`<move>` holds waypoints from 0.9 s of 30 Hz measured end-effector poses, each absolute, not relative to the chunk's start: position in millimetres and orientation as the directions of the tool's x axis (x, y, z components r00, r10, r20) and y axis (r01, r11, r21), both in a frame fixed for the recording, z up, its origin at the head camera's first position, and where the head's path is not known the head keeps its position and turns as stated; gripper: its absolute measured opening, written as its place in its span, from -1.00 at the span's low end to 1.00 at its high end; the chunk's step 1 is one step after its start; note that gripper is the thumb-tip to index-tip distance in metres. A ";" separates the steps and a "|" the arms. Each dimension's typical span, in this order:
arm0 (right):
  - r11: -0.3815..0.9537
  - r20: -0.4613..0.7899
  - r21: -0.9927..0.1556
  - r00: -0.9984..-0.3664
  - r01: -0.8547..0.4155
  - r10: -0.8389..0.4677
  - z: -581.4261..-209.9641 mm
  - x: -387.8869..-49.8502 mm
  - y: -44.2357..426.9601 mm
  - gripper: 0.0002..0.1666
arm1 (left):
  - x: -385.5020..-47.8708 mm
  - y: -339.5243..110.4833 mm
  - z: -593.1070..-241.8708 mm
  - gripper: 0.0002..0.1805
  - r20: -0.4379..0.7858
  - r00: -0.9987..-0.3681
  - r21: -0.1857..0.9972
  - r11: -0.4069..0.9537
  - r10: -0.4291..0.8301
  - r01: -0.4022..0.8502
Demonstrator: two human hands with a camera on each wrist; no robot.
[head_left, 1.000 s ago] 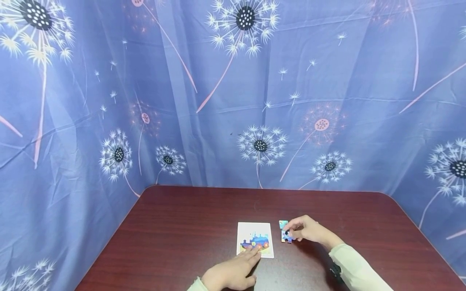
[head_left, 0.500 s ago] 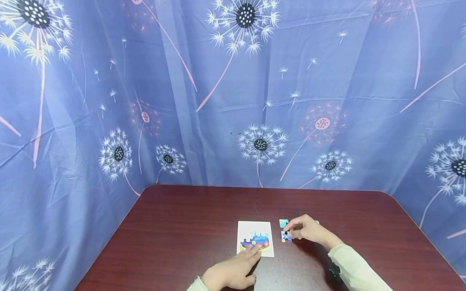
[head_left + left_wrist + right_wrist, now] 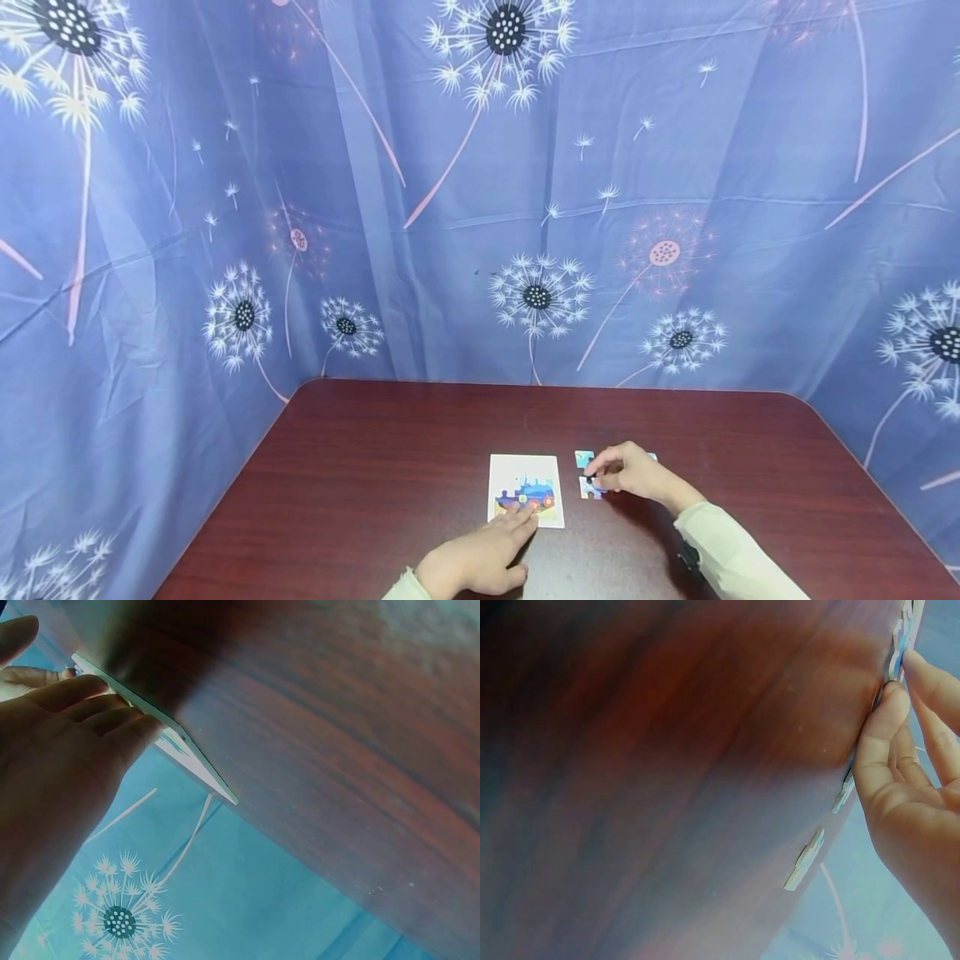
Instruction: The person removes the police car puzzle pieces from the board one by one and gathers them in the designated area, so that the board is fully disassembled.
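A white puzzle board (image 3: 524, 464) lies on the table, its lower part showing a blue train with red and yellow wheels. My left hand (image 3: 478, 560) rests on the board's near edge with straight fingers; in the left wrist view the board's edge (image 3: 217, 780) shows beneath them. To the right of the board, my right hand (image 3: 639, 479) pinches a small blue jigsaw piece (image 3: 589, 490) between thumb and index finger, at table level. In the right wrist view this piece (image 3: 896, 658) appears by the fingertips, partly hidden.
Just beyond the held piece lies a light blue jigsaw piece (image 3: 582, 458). Another piece (image 3: 652, 457) peeks out behind the right hand. Two pieces lie flat in the right wrist view, the nearer one a pale piece (image 3: 805, 861). A dandelion-patterned blue curtain (image 3: 450, 333) borders the brown table (image 3: 360, 467).
Both hands stay almost where they were. The view has shifted very slightly, and the jigsaw piece under the right fingers turns or tilts a little at most.
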State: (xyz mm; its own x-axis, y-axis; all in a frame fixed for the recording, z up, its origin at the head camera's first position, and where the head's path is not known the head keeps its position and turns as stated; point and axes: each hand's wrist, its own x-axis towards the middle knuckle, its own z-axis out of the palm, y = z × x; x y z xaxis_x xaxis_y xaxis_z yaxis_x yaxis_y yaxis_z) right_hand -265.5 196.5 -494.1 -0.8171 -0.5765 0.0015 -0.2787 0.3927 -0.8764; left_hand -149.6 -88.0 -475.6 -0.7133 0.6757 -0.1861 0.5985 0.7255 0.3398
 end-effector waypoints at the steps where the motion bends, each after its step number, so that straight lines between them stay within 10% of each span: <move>1: 0.393 0.003 -0.876 -0.818 -0.280 -0.576 -494.7 -266.2 196.4 -0.80 | -149.7 -88.1 -475.5 -0.28 -0.189 -0.717 0.342 0.729 0.671 0.593; 27: 0.379 0.105 -0.838 -0.797 -0.393 -0.595 -474.3 -269.5 154.5 -0.77 | -151.3 -89.5 -474.3 -0.28 -0.168 -0.704 0.312 0.715 0.690 0.626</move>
State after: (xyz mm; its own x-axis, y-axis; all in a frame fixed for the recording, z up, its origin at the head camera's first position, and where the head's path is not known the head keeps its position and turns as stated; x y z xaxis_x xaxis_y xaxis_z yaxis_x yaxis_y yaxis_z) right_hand -269.5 154.5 -474.3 -0.7969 -0.5949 0.1047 -0.3932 0.3794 -0.8375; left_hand -151.3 -89.5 -474.3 -0.7042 0.6899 -0.1678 0.6259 0.7148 0.3119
